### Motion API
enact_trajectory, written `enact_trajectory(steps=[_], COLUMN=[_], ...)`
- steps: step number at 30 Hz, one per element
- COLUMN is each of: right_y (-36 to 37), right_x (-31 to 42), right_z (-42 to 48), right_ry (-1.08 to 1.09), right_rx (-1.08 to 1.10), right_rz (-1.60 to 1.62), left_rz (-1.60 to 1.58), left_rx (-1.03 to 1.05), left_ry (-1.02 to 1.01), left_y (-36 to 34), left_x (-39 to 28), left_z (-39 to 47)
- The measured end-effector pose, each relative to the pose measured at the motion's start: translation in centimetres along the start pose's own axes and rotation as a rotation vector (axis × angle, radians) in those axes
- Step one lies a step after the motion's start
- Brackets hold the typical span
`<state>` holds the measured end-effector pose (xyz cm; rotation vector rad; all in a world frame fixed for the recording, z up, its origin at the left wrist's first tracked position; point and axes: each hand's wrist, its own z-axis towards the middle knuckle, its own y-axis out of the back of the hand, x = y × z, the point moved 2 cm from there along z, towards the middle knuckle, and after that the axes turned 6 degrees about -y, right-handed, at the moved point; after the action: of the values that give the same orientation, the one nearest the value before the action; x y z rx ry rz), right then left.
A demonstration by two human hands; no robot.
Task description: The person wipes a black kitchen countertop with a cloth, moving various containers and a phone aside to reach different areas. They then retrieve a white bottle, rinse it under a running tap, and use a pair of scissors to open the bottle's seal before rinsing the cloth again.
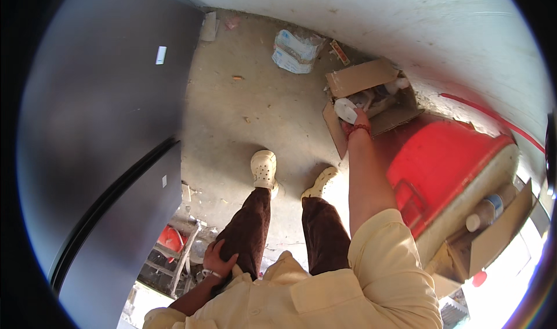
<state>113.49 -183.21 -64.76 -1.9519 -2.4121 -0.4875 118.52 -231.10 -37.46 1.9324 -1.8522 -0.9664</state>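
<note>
My right hand [360, 121], with a red bead bracelet at the wrist, grips a white rounded object [345, 109] at the near side of an open cardboard box [363, 80]. What the object is I cannot tell. The box sits on the floor with its flaps spread. Inside it lie jumbled items, among them a whitish piece [399, 84] at the far right corner; most are too dim to name. My left hand [219, 259] rests on the left leg of my dark brown trousers [248, 229], fingers apart and holding nothing.
A dark two-door refrigerator [122, 102] stands at left. To the right are a red tub [435, 163] and another cardboard box [500, 237] with a plastic bottle [485, 211]. A printed plastic bag [296, 52] lies on the concrete floor [226, 120] near the white wall [391, 15].
</note>
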Motion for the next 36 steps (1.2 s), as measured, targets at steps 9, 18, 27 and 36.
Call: enact_trajectory(steps=[9,18,27,36], right_y=[6.3,20.6,38.4,65.3], right_x=[-8.1,-11.3,-11.1,-15.6], right_z=[-24.8,-48.2,-55.6,-53.3], right_ry=[-0.133,0.163,0.655,0.949], right_rx=[0.541,0.938,0.979,0.707], right_rz=[0.274,-0.054,-0.048,-0.058], left_rz=[0.034,-0.954,-0.822,-0.749], left_rx=[0.106,0.283,0.661,0.904], left_ry=[-0.065,-0.34,-0.87,-0.971], left_y=[-0.2,16.6,20.7,4.5], left_x=[0.2,-15.0,-35.5,-45.7], left_z=[-1.2,-2.3,-18.8,-35.4])
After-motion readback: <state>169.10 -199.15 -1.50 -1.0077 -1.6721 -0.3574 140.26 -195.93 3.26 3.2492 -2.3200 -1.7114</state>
